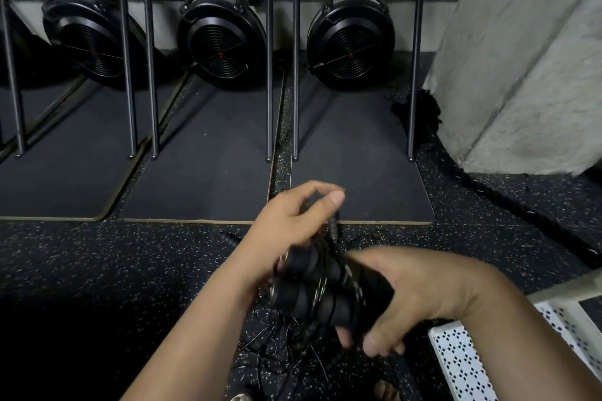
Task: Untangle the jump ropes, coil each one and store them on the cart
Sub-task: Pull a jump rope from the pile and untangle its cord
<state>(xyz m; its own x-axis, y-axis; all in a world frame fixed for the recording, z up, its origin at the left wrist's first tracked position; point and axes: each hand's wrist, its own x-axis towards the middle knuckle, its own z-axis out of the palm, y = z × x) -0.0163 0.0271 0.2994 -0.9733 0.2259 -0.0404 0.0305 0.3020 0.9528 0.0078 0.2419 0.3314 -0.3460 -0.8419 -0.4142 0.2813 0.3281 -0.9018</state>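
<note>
Two black jump rope handles [312,290] with thin wire cable wound around them lie side by side in my right hand [420,296], which grips them from the right. My left hand [293,221] is above them, thumb and fingers pinching a stretch of the cable. More thin black cable [286,355] lies tangled on the floor below my hands. Another black handle [229,236] lies on the floor to the left of my left wrist. The white perforated cart [456,365] stands at the bottom right, beside my right forearm.
Three black fan-wheel machines [221,42] stand on dark mats behind upright steel poles [269,75]. A thick black battle rope [488,192] runs along the speckled rubber floor beside a concrete pillar [521,58] at right.
</note>
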